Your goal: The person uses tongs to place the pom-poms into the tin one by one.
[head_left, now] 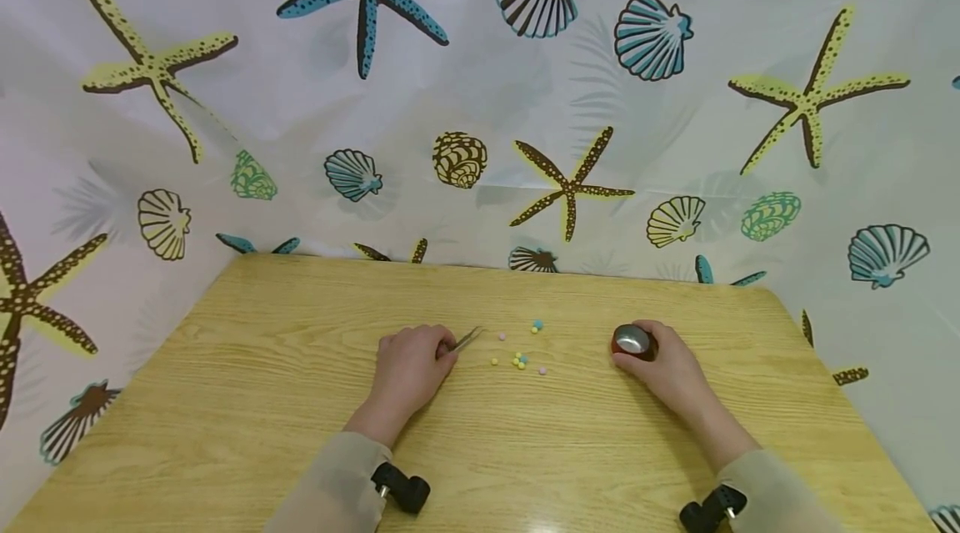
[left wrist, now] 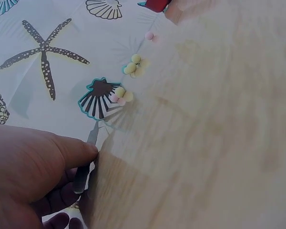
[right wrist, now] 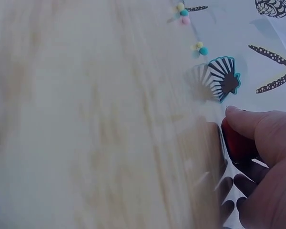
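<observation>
Thumb and fingers of my left hand (head_left: 411, 368) pinch a pair of metal tweezers (head_left: 468, 339), whose tips point right, towards several small coloured balls (head_left: 517, 362). In the left wrist view the tweezers (left wrist: 84, 176) stick out past the thumb, with nothing visible between their tips. My right hand (head_left: 675, 368) grips a small red bowl (head_left: 632, 339) with a shiny metal inside, right of the balls. From the right wrist view, the bowl's red side (right wrist: 239, 143) shows between thumb and fingers. No ball can be made out inside the bowl.
The balls, yellow, pink and blue, lie scattered on the wooden table (head_left: 285, 366) between the hands. Behind the table's far edge hangs a white cloth (head_left: 420, 116) printed with starfish and shells. Each wrist wears a black camera mount (head_left: 405, 490).
</observation>
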A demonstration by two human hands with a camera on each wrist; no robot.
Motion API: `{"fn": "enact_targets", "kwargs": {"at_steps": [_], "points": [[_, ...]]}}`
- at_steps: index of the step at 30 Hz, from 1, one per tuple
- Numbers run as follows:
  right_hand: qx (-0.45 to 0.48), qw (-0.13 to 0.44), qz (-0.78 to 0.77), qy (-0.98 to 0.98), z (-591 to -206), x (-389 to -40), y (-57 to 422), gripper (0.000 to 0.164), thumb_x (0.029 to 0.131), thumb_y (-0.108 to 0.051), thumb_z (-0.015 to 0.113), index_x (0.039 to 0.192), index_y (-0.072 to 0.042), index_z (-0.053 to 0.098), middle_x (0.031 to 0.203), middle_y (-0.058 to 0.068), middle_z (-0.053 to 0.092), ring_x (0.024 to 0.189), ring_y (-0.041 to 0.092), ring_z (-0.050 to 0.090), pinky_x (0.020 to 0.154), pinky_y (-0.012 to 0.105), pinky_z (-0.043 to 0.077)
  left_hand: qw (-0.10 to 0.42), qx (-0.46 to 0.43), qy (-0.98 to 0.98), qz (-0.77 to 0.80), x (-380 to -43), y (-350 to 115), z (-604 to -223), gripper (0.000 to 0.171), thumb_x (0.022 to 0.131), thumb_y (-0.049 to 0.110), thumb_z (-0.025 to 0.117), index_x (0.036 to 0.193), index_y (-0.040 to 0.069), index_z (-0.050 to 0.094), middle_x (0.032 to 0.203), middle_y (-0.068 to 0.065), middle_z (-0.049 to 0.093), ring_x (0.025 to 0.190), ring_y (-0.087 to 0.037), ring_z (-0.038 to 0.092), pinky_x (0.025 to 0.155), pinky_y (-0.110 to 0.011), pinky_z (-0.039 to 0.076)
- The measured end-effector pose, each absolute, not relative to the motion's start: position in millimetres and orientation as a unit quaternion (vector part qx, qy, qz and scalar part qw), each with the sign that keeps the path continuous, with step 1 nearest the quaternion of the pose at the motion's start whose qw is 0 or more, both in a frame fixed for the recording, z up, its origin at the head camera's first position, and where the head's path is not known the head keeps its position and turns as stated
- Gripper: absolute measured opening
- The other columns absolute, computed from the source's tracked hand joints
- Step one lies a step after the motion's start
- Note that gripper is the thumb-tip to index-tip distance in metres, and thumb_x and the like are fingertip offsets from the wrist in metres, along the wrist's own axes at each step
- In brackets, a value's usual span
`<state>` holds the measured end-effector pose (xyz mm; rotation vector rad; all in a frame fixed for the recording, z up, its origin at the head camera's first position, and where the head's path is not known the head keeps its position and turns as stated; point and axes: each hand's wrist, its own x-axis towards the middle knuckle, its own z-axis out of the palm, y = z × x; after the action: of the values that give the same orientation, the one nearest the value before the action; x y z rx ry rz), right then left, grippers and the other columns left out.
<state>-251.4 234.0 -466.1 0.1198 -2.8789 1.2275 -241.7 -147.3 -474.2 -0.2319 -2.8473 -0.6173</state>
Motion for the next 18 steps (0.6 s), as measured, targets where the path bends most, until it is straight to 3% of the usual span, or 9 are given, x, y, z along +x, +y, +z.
{"fn": "enact_targets", "kwargs": {"at_steps": [9,18], "points": [[0.037,-0.007,0.411,-0.911,-464.9,-247.2,218.5,0.074,0.102,-0.029,0.084,0.160,0.002,0.049,0.160,0.029,0.051,0.148,0.047,0.049,0.121,0.064,0.039,0.127,-0.074,-0.968,-0.205,-242.5,-145.5,-474.2,0.007,0.101,0.021,0.084,0.106,0.017,0.083,0.088,0.005,0.071,0.087,-0.023,0.067,0.096,-0.060,0.048],[0.047,-0.008,0.431,-0.901,-466.1,-244.4,207.3,0.071,0.100,-0.025,0.086,0.157,0.001,0.052,0.155,0.026,0.057,0.146,0.045,0.053,0.121,0.061,0.040,0.137,-0.077,-0.966,-0.206,-241.0,-144.3,-470.7,0.007,0.102,0.021,0.084,0.107,0.016,0.083,0.087,0.004,0.069,0.087,-0.024,0.066,0.095,-0.060,0.048]]}}
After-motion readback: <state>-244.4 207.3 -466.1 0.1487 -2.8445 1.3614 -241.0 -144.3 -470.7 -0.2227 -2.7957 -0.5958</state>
